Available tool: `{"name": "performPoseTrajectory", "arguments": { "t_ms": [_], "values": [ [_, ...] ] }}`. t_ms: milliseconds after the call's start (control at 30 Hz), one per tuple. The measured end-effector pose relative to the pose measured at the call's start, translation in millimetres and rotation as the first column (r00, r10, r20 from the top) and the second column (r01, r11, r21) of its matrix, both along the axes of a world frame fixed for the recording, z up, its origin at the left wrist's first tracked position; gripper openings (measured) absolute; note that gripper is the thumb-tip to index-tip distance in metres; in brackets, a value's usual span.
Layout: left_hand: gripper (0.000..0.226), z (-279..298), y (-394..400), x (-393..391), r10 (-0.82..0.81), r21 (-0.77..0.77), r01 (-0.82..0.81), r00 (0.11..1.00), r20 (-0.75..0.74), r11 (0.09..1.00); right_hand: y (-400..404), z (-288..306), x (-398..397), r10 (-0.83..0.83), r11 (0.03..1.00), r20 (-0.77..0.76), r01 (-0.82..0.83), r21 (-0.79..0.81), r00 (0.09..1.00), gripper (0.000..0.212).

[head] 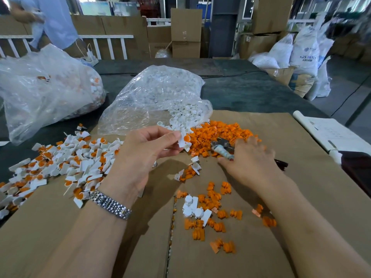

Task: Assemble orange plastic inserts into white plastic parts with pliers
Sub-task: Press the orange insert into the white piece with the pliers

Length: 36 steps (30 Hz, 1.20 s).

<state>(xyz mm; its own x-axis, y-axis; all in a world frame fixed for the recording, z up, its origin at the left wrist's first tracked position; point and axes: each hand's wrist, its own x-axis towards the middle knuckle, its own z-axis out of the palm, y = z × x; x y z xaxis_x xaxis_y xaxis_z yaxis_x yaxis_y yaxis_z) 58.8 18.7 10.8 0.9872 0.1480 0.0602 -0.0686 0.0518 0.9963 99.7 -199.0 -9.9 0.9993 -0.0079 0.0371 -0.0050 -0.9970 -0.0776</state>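
Orange-and-white assembled pieces (60, 167) heap at 9 o'clock, so many are done; loose orange inserts (218, 133) and bagged white parts (180, 115) at 12 o'clock remain.
Left hand (144, 149) pinches one joined piece (184, 139) between thumb and fingers. Right hand (251, 157) blurs over the pliers (222, 149), its fingers seemingly spread; the grip is unclear.

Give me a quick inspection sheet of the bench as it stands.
Surface: cardboard sheet over a dark table.
Job's things: assembled pile left; loose orange inserts; bag of white parts; pliers.
Clutter: second bag; papers.
Grippers: left hand pinches an assembled piece; right hand on the pliers, blurred.
Cables: black cable.
Surroundings: boxes, sacks, another person.
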Motion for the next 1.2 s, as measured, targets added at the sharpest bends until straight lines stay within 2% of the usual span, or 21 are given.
{"name": "performPoseTrajectory", "arguments": {
  "t_ms": [67, 100, 167, 233, 300, 367, 433, 533, 667, 900, 967, 1100, 1200],
  "values": [
    [0.008, -1.3, 3.3, 0.7, 0.072, 0.11, -0.072, 0.997, 0.004, 0.991, -1.6, -2.9, 1.4, -0.001, 1.0, 0.011, 0.002, -0.026, 1.0, 0.062],
    [0.012, -2.8, 6.4, 1.7, 0.167, 0.236, -0.169, 0.986, 0.029, 0.957, -3.2, -3.1, 2.5, -0.004, 1.0, 0.014, 0.004, -0.026, 1.0, 0.063],
    [0.018, -4.4, 14.2, 4.4, 0.375, 0.509, -0.395, 0.916, 0.147, 0.765, -5.9, -2.8, 4.0, -0.011, 1.0, -0.004, 0.011, -0.008, 1.0, 0.067],
    [0.021, -3.8, 20.0, 4.0, 0.471, 0.668, -0.519, 0.838, 0.275, 0.533, -6.5, -3.8, 4.8, -0.013, 1.0, -0.025, 0.013, 0.015, 1.0, 0.07],
    [0.016, -5.8, 23.3, 5.0, 0.493, 0.76, -0.548, 0.797, 0.348, 0.35, -5.5, -4.7, 5.7, 0.01, 0.999, 0.022, -0.011, 0.045, 1.0, 0.07],
    [0.007, -9.3, 24.0, 6.9, 0.462, 0.804, -0.546, 0.79, 0.402, 0.235, -2.4, -3.9, 7.6, 0.1, 0.989, 0.166, -0.116, 0.086, 0.981, 0.057],
    [0.017, -12.8, 21.1, 7.8, 0.37, 0.811, -0.541, 0.817, 0.443, 0.223, 3.4, -3.4, 9.8, 0.245, 0.961, 0.3, -0.271, 0.048, 0.922, 0.035],
    [0.022, -18.5, 12.5, 10.3, 0.182, 0.864, -0.442, 0.895, 0.407, 0.241, 16.0, -11.0, 12.2, 0.391, 0.918, 0.309, -0.39, -0.068, 0.867, 0.022],
    [0.034, -30.8, 7.7, 16.9, 0.092, 0.965, -0.227, 0.972, 0.216, 0.133, 25.4, -20.5, 16.1, 0.414, 0.91, 0.276, -0.402, -0.104, 0.867, 0.022],
    [0.02, -34.8, 6.1, 18.8, -0.017, 0.977, -0.164, 0.986, 0.168, 0.139, 25.9, -20.4, 15.4, 0.425, 0.903, 0.27, -0.424, -0.064, 0.864, 0.012],
    [0.019, -35.3, 4.4, 18.7, -0.08, 0.978, -0.127, 0.987, 0.141, 0.165, 25.3, -20.4, 14.9, 0.432, 0.9, 0.276, -0.432, -0.064, 0.859, 0.009],
    [0.015, -33.1, 1.0, 15.1, -0.146, 0.957, -0.092, 0.98, 0.136, 0.276, 22.4, -22.9, 15.3, 0.444, 0.892, 0.291, -0.449, -0.055, 0.847, 0.008],
    [0.016, -29.2, 4.2, 13.1, -0.162, 0.956, -0.031, 0.983, 0.081, 0.293, 21.9, -23.8, 17.2, 0.463, 0.88, 0.276, -0.474, -0.032, 0.842, 0.015]
  ]
}}
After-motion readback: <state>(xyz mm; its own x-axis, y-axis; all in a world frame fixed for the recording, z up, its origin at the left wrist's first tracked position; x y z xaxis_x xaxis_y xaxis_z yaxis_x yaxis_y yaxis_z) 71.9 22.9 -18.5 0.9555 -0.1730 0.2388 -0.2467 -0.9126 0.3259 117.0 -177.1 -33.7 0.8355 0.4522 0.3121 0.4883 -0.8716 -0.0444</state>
